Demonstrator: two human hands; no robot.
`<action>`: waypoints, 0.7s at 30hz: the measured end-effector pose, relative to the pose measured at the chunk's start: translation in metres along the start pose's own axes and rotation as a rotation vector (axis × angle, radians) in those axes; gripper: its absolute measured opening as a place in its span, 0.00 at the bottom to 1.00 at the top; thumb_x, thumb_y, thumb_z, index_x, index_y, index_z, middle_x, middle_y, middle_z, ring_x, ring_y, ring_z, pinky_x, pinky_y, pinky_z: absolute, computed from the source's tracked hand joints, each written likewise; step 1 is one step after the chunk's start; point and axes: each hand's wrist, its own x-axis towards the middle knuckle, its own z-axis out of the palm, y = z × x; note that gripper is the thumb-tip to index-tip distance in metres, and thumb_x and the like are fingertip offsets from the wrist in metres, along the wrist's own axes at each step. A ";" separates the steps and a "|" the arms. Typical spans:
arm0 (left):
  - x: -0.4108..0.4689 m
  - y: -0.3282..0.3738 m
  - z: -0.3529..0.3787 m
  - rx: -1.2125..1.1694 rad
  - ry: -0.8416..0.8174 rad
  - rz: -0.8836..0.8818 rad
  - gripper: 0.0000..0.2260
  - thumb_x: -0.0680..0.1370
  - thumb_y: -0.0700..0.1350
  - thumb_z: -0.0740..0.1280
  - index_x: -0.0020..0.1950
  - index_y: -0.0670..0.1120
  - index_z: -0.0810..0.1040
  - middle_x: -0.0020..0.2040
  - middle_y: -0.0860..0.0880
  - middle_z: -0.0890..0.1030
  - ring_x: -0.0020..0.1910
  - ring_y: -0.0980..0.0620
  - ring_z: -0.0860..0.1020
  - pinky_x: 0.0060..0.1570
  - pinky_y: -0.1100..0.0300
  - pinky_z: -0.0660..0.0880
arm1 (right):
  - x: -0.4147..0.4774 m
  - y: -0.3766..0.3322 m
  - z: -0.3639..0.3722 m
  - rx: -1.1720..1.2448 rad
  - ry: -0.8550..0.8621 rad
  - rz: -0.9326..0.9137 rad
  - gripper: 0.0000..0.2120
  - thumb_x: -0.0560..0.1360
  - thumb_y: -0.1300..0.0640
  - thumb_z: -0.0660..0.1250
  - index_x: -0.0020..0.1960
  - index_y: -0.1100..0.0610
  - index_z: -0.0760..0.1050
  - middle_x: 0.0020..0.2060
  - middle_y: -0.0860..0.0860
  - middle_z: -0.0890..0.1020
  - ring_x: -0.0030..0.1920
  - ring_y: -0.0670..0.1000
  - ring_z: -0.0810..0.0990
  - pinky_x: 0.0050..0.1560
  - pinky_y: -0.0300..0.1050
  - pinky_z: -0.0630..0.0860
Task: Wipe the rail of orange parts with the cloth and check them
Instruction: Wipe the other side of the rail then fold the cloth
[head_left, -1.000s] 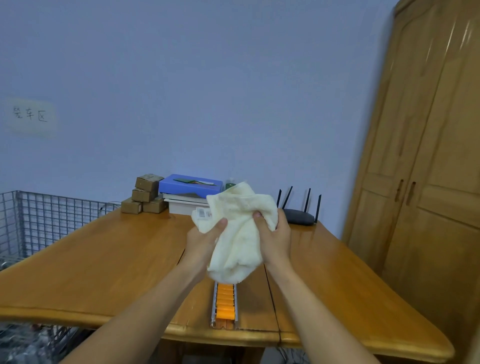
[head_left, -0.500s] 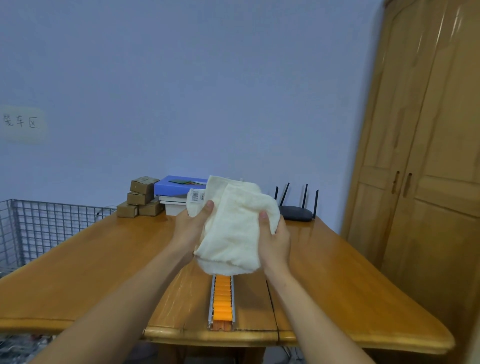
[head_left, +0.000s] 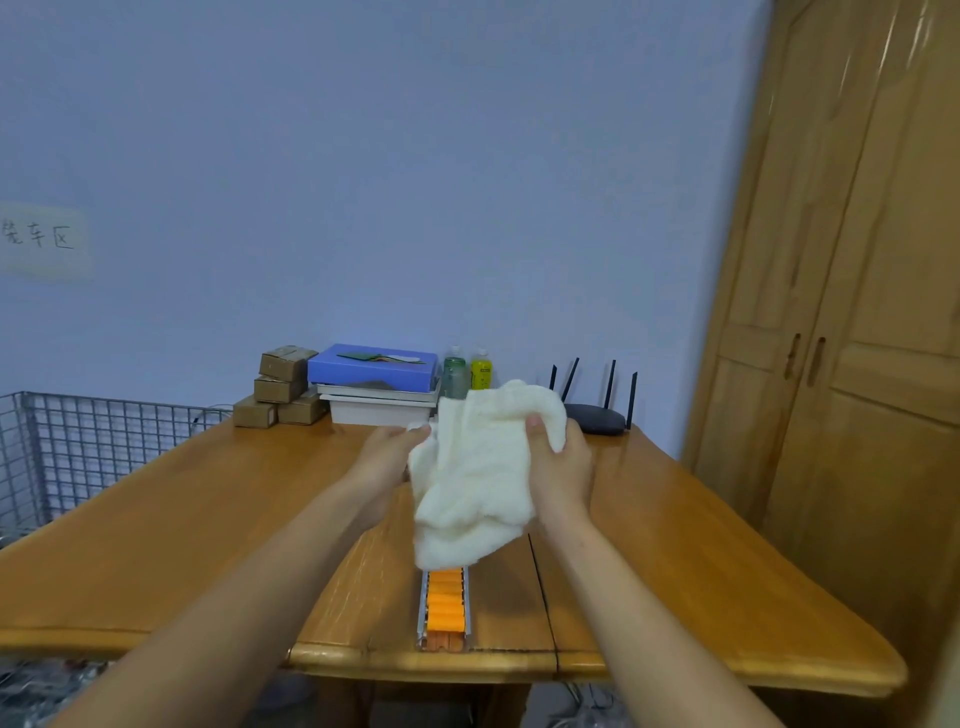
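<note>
A cream cloth hangs bunched in the air above the wooden table. My left hand grips its left edge and my right hand grips its upper right part, thumb over the fabric. Below the cloth, a metal rail of orange parts lies on the table and runs to the near edge. The cloth hides the rail's far part.
At the table's back stand small cardboard boxes, a blue box on stacked trays, two bottles and a black router. A wire basket is at the left, a wooden wardrobe at the right.
Both hands have shifted their hold on the cloth and lowered it a little; it now hangs more bunched toward the right hand. The bottles behind are uncovered.
</note>
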 end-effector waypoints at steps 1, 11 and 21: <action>-0.001 -0.001 0.001 0.068 0.030 0.006 0.27 0.80 0.55 0.69 0.76 0.45 0.68 0.70 0.48 0.75 0.69 0.44 0.75 0.70 0.45 0.71 | 0.003 -0.002 -0.001 -0.056 0.001 0.006 0.11 0.79 0.45 0.64 0.47 0.51 0.77 0.40 0.47 0.82 0.42 0.49 0.81 0.36 0.42 0.71; -0.027 0.028 0.058 -0.149 -0.284 -0.078 0.28 0.76 0.69 0.65 0.64 0.50 0.82 0.61 0.41 0.84 0.61 0.44 0.82 0.66 0.38 0.75 | -0.020 -0.046 0.025 -0.502 -0.195 -0.199 0.13 0.78 0.46 0.57 0.55 0.48 0.76 0.48 0.47 0.80 0.45 0.53 0.80 0.46 0.52 0.79; -0.021 0.023 0.031 -0.329 -0.208 -0.190 0.17 0.82 0.51 0.67 0.68 0.45 0.77 0.57 0.41 0.86 0.57 0.39 0.84 0.59 0.41 0.80 | -0.031 -0.031 0.008 -0.149 -0.199 -0.253 0.07 0.81 0.55 0.62 0.52 0.49 0.79 0.50 0.42 0.79 0.51 0.41 0.77 0.51 0.41 0.73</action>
